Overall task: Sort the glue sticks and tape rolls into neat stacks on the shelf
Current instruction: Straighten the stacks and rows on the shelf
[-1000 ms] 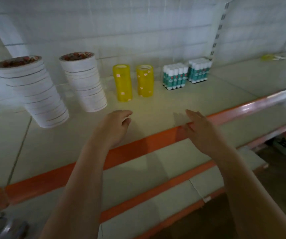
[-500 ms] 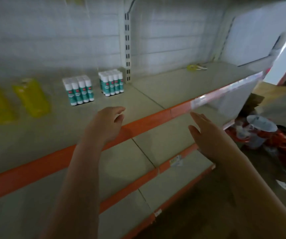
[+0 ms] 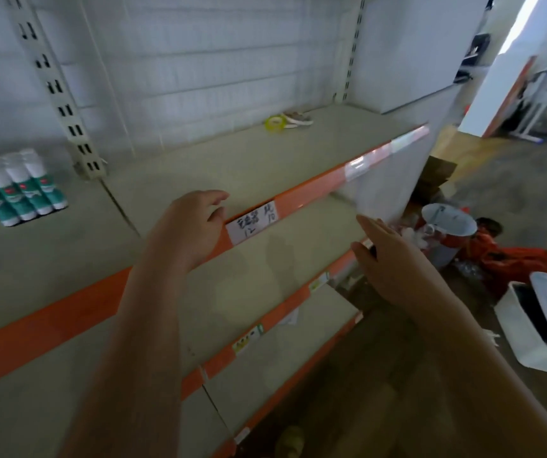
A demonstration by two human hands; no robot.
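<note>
Glue sticks (image 3: 17,190) stand upright in tidy block at left end of shelf (image 3: 219,166). Loose yellow tape roll (image 3: 274,123) lies near back edge, right section, beside unclear flat item; judged still unsorted. Left hand (image 3: 196,223) loosely curled, empty, over orange front edge beside handwritten label (image 3: 252,225). Right hand (image 3: 387,259) fingers straight, empty, near lower shelf edge.

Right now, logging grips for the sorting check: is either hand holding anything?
Left hand: open, fingers loosely curled, holding nothing.
Right hand: open, fingers straight, holding nothing.
</note>
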